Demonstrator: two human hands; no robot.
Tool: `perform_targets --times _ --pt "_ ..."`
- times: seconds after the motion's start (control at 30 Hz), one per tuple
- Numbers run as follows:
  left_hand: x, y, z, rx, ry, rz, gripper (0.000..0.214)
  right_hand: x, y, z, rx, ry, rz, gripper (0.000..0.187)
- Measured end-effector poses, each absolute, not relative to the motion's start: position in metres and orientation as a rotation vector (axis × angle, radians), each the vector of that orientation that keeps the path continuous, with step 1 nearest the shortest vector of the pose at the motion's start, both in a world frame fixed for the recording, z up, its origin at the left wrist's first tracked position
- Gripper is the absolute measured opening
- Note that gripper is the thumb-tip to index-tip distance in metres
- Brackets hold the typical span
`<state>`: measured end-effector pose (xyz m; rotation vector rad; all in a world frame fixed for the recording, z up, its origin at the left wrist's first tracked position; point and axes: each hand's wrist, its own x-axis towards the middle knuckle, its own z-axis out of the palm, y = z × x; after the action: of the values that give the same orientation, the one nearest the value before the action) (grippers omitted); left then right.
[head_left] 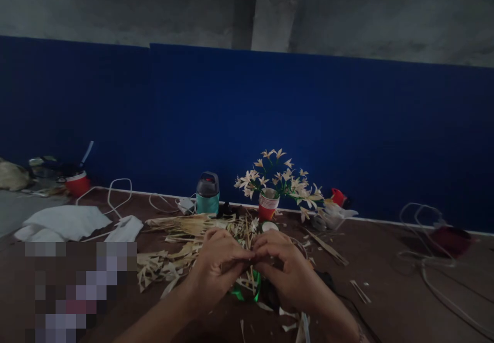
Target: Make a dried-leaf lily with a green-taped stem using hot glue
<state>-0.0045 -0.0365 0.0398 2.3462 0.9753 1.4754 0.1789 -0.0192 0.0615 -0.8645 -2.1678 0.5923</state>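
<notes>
My left hand (216, 261) and my right hand (281, 261) meet over the middle of the brown table (378, 250). Thumb and forefinger are pinched together on each side, at the same spot. What sits between the fingertips is too small and dim to make out. Just below them lies something bright green (256, 284) with thin pale strips across it. Dried husk-like strips (185, 225) spread out beside and behind my left hand. Beyond my hands, a red-and-white paper cup (267, 205) holds pale star-shaped flowers (287, 178) on green stems.
A teal bottle-like container (207, 194) stands by the blue partition (216, 106). White cloth or plastic (65, 222) lies at left, near another red cup (77, 183). A clear plastic bag (334, 214), loose white cables (424, 266) and a dark red object (450, 241) are at right.
</notes>
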Motion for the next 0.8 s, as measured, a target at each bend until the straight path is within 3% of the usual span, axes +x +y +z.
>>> perform_targets --times 0.13,0.33,0.47,0.53,0.8 --pt "-0.006 -0.037 0.042 2.341 0.984 1.443 0.009 0.179 -0.017 0.060 -0.840 -2.133 0.705 0.009" --pt "-0.005 -0.038 0.041 2.120 1.078 1.453 0.007 0.175 -0.022 0.060 -0.858 -2.110 0.587 0.010" --pt "-0.002 -0.033 0.034 1.816 1.097 1.495 0.007 0.177 -0.028 0.064 -0.942 -2.123 0.450 0.040" --pt "-0.001 -0.032 0.031 1.626 1.108 1.483 0.006 0.177 -0.032 0.067 -0.947 -2.171 0.378 0.044" --pt "0.005 -0.035 0.037 1.057 1.111 1.249 0.029 0.162 -0.035 0.070 -0.887 -2.114 -0.026 0.016"
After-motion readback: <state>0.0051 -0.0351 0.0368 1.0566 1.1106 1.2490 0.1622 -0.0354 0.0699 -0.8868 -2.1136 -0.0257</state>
